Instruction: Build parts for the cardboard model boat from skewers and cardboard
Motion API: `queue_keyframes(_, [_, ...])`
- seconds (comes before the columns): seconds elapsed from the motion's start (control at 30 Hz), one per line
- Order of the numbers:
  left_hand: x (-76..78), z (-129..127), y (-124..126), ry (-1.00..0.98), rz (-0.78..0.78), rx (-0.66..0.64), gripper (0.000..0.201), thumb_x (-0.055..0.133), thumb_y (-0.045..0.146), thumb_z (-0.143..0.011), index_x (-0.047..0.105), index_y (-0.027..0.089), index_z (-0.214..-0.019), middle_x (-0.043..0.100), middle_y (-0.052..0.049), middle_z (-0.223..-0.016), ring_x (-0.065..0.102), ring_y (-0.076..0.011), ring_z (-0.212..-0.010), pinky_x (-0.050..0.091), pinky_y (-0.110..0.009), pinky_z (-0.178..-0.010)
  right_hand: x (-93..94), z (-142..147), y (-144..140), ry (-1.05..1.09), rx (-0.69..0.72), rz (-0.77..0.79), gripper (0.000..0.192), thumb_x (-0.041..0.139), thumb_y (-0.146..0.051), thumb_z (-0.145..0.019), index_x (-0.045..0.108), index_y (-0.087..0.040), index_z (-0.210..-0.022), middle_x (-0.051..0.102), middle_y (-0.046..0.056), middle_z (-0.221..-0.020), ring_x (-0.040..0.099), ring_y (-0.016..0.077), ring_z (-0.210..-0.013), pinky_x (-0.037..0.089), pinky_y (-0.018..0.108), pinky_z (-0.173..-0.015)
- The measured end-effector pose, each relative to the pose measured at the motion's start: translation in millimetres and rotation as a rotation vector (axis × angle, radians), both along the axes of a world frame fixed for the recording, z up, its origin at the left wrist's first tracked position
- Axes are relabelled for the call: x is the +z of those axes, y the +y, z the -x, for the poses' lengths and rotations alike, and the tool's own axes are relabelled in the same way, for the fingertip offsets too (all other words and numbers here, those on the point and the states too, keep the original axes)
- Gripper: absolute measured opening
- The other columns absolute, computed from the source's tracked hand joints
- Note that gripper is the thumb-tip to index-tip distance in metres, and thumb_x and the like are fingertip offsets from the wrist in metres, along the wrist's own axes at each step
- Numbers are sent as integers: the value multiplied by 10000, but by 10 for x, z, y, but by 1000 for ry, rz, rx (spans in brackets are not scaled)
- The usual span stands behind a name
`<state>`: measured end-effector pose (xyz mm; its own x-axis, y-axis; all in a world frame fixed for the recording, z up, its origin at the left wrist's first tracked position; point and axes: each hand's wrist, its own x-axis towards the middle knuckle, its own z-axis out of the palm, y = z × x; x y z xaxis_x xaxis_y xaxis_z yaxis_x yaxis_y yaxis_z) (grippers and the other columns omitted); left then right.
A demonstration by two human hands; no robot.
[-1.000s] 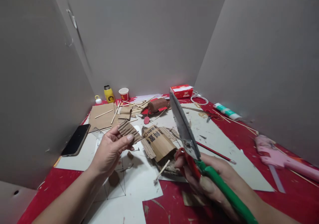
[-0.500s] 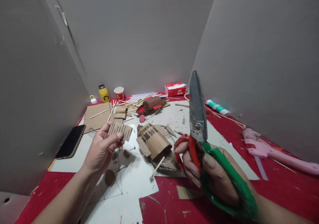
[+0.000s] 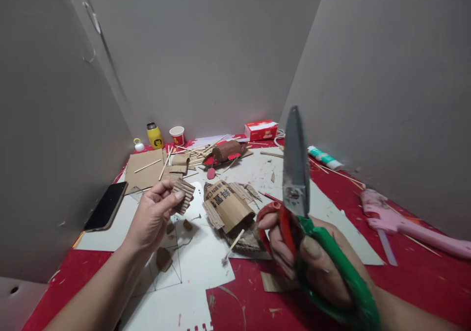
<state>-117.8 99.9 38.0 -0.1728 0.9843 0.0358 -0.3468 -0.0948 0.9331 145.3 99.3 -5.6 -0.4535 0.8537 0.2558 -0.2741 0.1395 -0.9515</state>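
My left hand point(image 3: 151, 217) pinches a small piece of corrugated cardboard point(image 3: 183, 194) between thumb and fingers, above the white paper point(image 3: 198, 262). My right hand point(image 3: 312, 267) grips scissors point(image 3: 295, 174) with one red and one green handle; the grey blades are together and point straight up. Between the hands a curved cardboard model with printed black characters point(image 3: 228, 207) rests on the paper, a thin wooden stick point(image 3: 232, 246) leaning at its front.
A black phone point(image 3: 106, 212) lies at the left edge. A pink glue gun point(image 3: 397, 221) lies at the right. At the back stand a yellow bottle point(image 3: 154, 136), a paper cup point(image 3: 177, 136), a red box point(image 3: 261, 130), a glue tube point(image 3: 324, 158), sticks and cardboard scraps point(image 3: 191, 157). Grey panels wall in the red table point(image 3: 423, 287).
The scissors swung from leaning left to pointing straight up and shifted right. My left hand turned the corrugated piece from flat to more upright.
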Motion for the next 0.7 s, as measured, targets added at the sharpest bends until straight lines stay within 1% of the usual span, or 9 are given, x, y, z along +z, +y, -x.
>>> queue_keyframes(0.1, [-9, 25, 17, -4, 14, 22, 219, 793, 152, -705, 653, 141, -872, 700, 0, -770, 638, -80, -648, 534, -163, -595, 62, 41, -8, 143, -14, 56, 441, 552, -623, -830, 608, -220, -1000, 449, -43, -586, 386, 85, -447, 339, 203, -419])
queue_keyframes(0.2, [-3, 36, 31, 12, 23, 28, 241, 788, 186, -716, 636, 146, -899, 692, 2, -783, 616, -77, -593, 519, -159, -498, 130, 60, -10, 195, -52, 65, 413, 614, -612, -788, 638, -230, -944, 460, -41, -568, 381, 79, -432, 332, 196, -412])
queue_keyframes(0.3, [19, 30, 44, 26, 45, 41, 281, 794, 204, -706, 607, 163, -911, 694, 0, -785, 634, -101, -590, 484, -152, -412, 182, 61, -11, 225, -69, 79, 387, 629, -580, -788, 663, -227, -942, 459, -33, -561, 378, 84, -426, 311, 205, -398])
queue_keyframes(0.4, [43, 28, 53, 27, 71, 57, 327, 811, 209, -678, 578, 174, -905, 701, -4, -773, 664, -125, -613, 511, -166, -431, 221, 60, -4, 236, -86, 131, 390, 641, -581, -773, 676, -222, -924, 457, -24, -557, 388, 93, -432, 313, 216, -405])
queue_keyframes(0.53, [44, 81, 88, 28, 102, 109, 366, 838, 216, -623, 564, 192, -865, 711, -1, -798, 697, -152, -697, 570, -210, -522, 290, 49, 19, 263, -125, 146, 395, 670, -587, -740, 681, -218, -878, 451, -28, -525, 378, 85, -405, 312, 204, -386])
queue_keyframes(0.63, [41, 157, 193, 77, 127, 151, 335, 852, 239, -592, 579, 184, -777, 691, 27, -775, 664, -110, -651, 560, -197, -547, 333, 22, 43, 270, -164, 160, 398, 678, -592, -732, 690, -217, -866, 466, -22, -522, 399, 88, -411, 335, 198, -387])
queue_keyframes(0.7, [58, 201, 313, 134, 147, 137, 296, 856, 249, -591, 621, 162, -747, 660, 32, -711, 611, -71, -582, 499, -146, -496, 336, 4, 66, 278, -186, 167, 397, 674, -592, -738, 692, -217, -866, 475, -19, -522, 413, 93, -418, 351, 202, -394])
